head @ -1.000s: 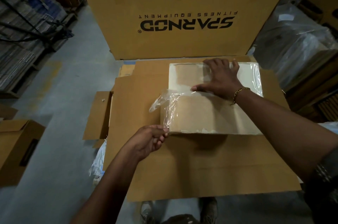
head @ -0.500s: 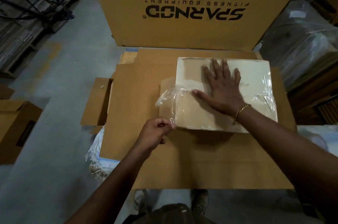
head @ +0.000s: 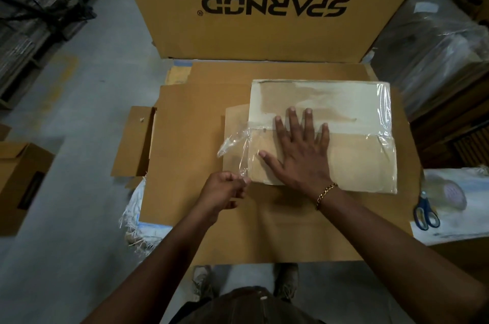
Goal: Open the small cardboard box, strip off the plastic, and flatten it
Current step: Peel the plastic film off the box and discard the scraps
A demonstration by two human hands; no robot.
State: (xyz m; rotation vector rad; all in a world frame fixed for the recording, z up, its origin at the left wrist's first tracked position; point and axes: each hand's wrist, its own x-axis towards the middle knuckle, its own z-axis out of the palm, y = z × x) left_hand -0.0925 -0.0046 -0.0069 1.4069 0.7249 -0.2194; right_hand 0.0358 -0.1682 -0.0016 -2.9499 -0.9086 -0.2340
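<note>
The small cardboard box [head: 354,162] lies flat on a large brown cardboard sheet [head: 238,239]. Its far half is pale, its near half brown. Clear plastic [head: 234,142] still clings to its top and right edge, and a loose crumpled strip hangs off its left edge. My right hand [head: 299,151] presses flat on the box's middle with fingers spread. My left hand [head: 225,191] is at the box's near left corner, fingers pinched on the lower end of the loose plastic strip.
A tall printed carton [head: 272,6] stands upright behind the sheet. Blue-handled scissors [head: 426,214] lie on a white sheet at the right. A small open carton [head: 21,186] sits on the floor at the left. Frayed white sacking [head: 135,215] pokes out under the sheet's left edge.
My right hand has slid nearer across the box and spread flat over its middle. My left hand keeps its pinch on the plastic strip by the near left corner.
</note>
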